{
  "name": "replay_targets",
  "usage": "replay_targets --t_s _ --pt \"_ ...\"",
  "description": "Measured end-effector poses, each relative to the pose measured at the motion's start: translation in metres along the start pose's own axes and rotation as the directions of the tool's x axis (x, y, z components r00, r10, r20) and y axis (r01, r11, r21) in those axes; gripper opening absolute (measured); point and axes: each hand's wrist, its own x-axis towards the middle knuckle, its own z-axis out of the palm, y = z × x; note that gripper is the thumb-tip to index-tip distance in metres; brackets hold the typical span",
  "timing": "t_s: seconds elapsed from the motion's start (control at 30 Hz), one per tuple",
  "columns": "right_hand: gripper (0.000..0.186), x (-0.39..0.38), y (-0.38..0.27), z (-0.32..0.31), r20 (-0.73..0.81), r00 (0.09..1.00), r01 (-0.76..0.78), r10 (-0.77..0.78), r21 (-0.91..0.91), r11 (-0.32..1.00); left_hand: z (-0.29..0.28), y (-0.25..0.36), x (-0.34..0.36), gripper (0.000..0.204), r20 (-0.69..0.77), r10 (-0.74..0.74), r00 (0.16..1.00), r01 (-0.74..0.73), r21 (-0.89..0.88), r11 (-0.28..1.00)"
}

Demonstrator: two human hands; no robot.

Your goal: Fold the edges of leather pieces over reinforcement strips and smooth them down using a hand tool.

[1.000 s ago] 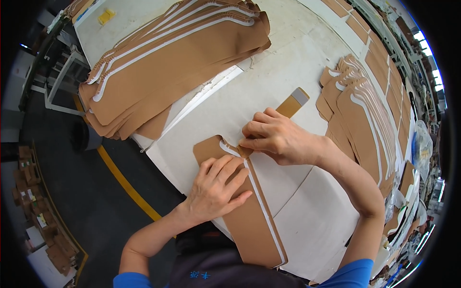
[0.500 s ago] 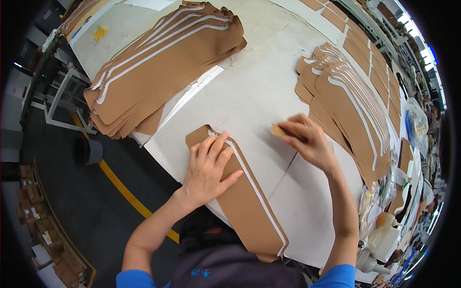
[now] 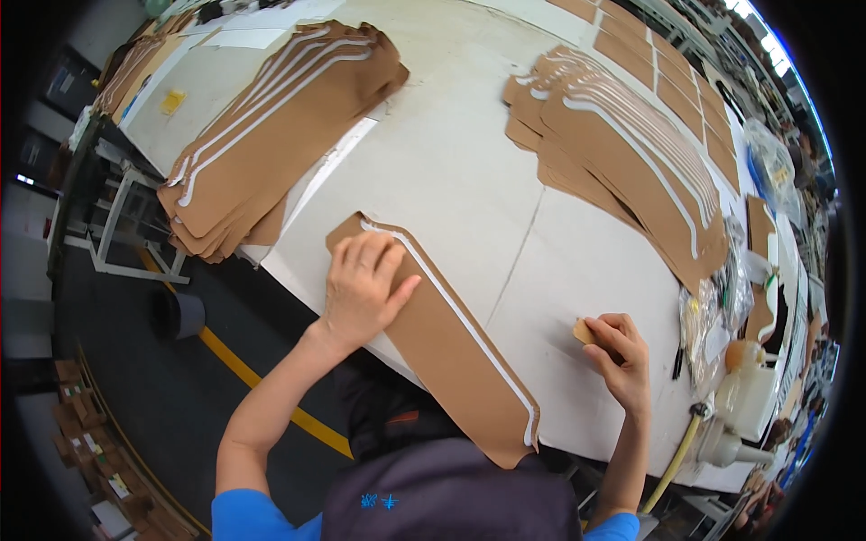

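Note:
A long brown sheet piece [image 3: 451, 361] with a white strip [image 3: 465, 316] along its right edge lies slantwise at the table's near edge, its lower end reaching over that edge by my apron. On its upper left part rests my left hand [image 3: 361, 284], fingers bent and thumb apart, gripping nothing that I can see. To the right of the sheet, my right hand [image 3: 622, 361] pinches a small tan block [image 3: 584, 332] above the white tabletop. The block's far side is hidden by the fingers.
Fanned stacks of similar brown sheets lie at the far left [image 3: 271, 135] and far right [image 3: 622, 171]. On the right are clear plastic bags [image 3: 699, 334], a whitish bottle [image 3: 750, 397] and a yellow hose [image 3: 672, 464]. A dark bin [image 3: 185, 316] stands on the floor at left.
My right hand has moved right and nearer to me with the tan block, away from the sheet. My left hand's fingers have bent more and shifted slightly left. The view has shifted too.

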Motion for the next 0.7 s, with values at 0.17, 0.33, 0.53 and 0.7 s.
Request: replay_targets --t_s 0.17,0.33,0.53,0.7 --pt "0.036 -0.049 0.004 0.006 -0.152 0.985 -0.084 0.087 0.027 0.996 -0.023 -0.002 0.055 0.055 0.316 0.278 0.907 -0.126 -0.426 0.896" --pt "0.036 -0.071 0.012 0.019 -0.272 0.958 -0.086 0.095 0.043 0.995 -0.027 0.002 0.096 0.037 0.688 0.354 0.634 -0.042 -0.427 0.903" --pt "0.037 -0.087 0.020 0.022 -0.333 0.941 -0.058 0.061 0.018 0.998 -0.020 -0.034 0.091 0.022 0.629 0.261 0.732 0.066 -0.446 0.892" --pt "0.038 -0.077 0.019 0.031 -0.371 0.929 -0.030 -0.007 -0.094 0.995 -0.009 0.015 0.068 0.028 0.190 0.154 0.970 -0.098 -0.276 0.956"
